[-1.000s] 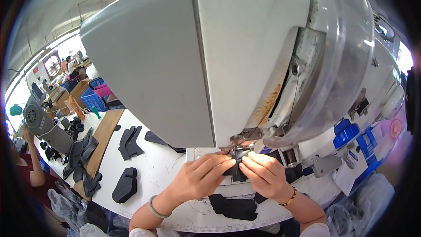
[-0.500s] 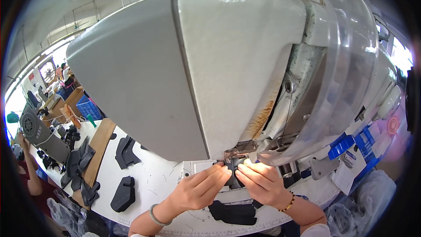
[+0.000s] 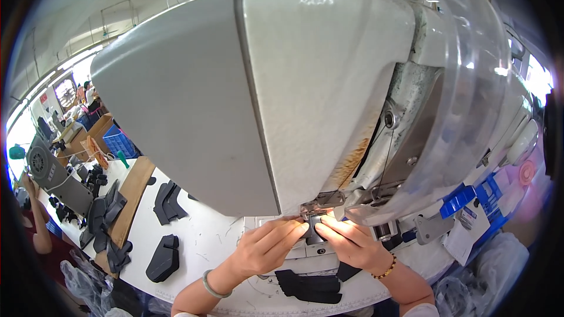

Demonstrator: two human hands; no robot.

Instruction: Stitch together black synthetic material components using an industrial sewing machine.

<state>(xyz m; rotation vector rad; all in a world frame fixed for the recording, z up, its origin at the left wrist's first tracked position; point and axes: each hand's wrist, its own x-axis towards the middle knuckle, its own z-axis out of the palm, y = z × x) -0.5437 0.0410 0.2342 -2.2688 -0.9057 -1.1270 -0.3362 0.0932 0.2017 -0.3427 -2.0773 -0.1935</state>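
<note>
Black piece sits below sewing machine head, between both hands. Left hand pinches its left side, right hand its right. Visible strip points toward the machine; full long axis can't be told, fingers cover it. White paper at right: print too small to read. Blue crate, back left, contents unclear.
</note>
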